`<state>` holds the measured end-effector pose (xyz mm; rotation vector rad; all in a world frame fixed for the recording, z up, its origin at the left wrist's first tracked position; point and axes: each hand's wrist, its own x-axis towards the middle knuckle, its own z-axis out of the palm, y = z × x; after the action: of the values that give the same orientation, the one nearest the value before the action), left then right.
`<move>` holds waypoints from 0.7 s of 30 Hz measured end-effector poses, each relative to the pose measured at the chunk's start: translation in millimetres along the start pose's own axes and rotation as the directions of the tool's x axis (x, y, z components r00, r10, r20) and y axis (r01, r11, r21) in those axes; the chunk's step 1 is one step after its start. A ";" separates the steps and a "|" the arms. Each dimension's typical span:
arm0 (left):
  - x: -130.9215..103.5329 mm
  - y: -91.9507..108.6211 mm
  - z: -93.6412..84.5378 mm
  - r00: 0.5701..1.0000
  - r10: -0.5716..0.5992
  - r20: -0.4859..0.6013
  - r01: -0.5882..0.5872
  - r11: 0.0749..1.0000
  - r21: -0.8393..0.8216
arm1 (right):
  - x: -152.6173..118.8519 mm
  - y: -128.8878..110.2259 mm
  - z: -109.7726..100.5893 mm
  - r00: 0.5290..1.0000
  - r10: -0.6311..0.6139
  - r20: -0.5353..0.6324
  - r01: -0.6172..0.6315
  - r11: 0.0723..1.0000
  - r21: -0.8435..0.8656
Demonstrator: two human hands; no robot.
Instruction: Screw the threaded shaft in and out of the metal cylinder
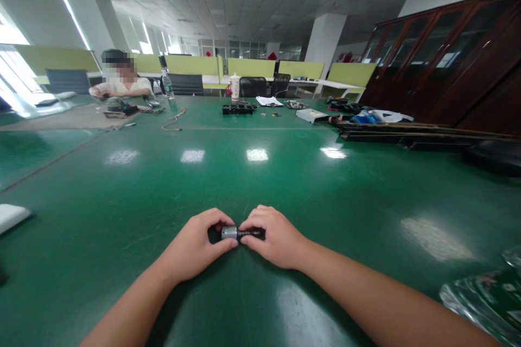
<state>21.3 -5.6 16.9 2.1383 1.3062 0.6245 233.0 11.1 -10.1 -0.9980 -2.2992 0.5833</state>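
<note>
Close to me, low over the green table, a short silver metal cylinder (229, 232) lies sideways between my two hands. A dark, ridged shaft (245, 233) extends from its right end. My left hand (200, 242) grips the cylinder from the left, thumb in front and fingers behind. From the right, my right hand (275, 236) has its thumb and fingers closed around the dark shaft, partly hiding it. The cylinder's left end is in shadow inside my left hand. I cannot tell exactly what the part is.
The green table (211, 181) stretches ahead. A clear plastic container (484, 298) stands at lower right, a white object (12, 217) at the left edge. Long dark bars (391, 133) and a silver box (311, 115) lie farther right. A person (124, 84) sits at the far left.
</note>
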 end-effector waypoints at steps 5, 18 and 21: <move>0.1 1.3 0.0 1.000 -0.001 -0.005 0.001 1.000 -0.004 | -0.2 -0.5 -1.1 1.000 0.001 -0.006 -0.001 1.000 0.000; -0.4 0.8 -0.4 0.999 0.025 -0.024 -0.024 0.999 0.025 | -1.0 -2.2 -3.3 1.000 0.018 -0.023 -0.019 0.999 -0.036; -0.8 0.1 -1.0 0.999 0.025 -0.028 -0.024 0.999 0.038 | -1.2 -2.1 -3.2 0.999 0.031 -0.026 -0.033 0.998 -0.045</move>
<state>20.4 -6.2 17.6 2.1860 1.3186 0.6469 234.7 9.4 -6.9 -1.0591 -2.2870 0.5308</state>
